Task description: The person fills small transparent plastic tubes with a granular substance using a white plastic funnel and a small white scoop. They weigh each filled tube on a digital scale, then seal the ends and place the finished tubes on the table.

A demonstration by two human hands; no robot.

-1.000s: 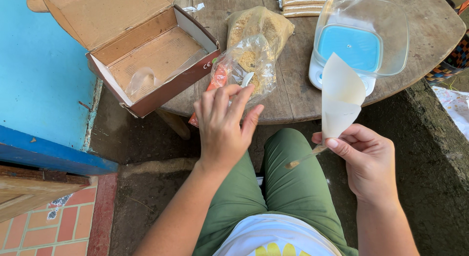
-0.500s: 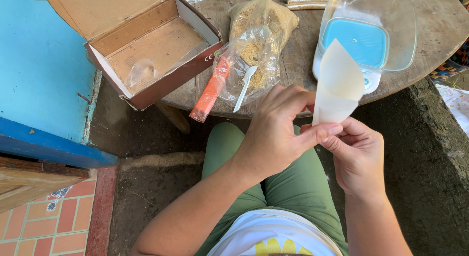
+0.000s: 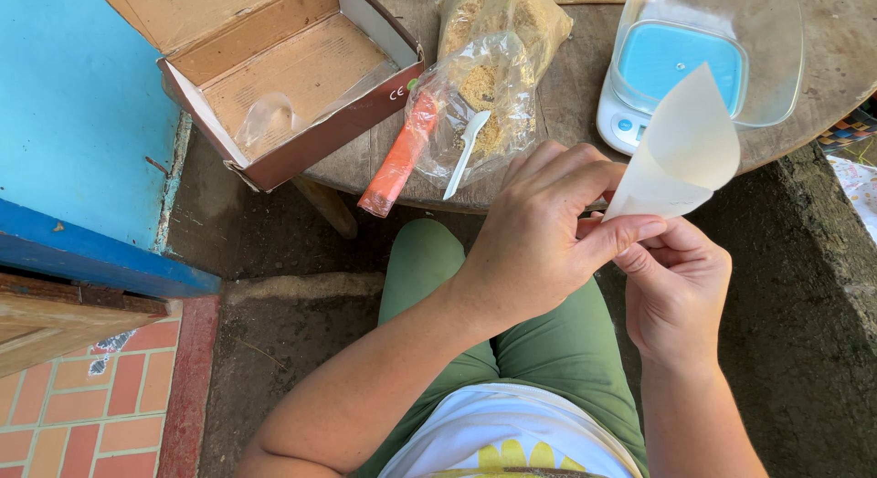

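Note:
Both hands meet over my lap, in front of a round wooden table (image 3: 566, 85). My left hand (image 3: 544, 231) and my right hand (image 3: 676, 291) pinch the bottom of a pale paper cone (image 3: 685, 149) that points down and opens upward. Just beyond the left hand, on the table edge, lies a clear plastic bag of tan grainy material (image 3: 484, 94) with a small white spoon (image 3: 468, 149) on it and an orange tube-shaped pack (image 3: 399, 158) beside it.
An open cardboard box (image 3: 283, 76) overhangs the table's left side. A white scale with a blue top under a clear container (image 3: 703, 58) sits at the right. A blue wall (image 3: 82, 131) and brick floor (image 3: 91, 387) lie to the left.
My left hand left the plastic bag on the table and came across to the cone, joining my right hand at its lower end. The view has shifted slightly.

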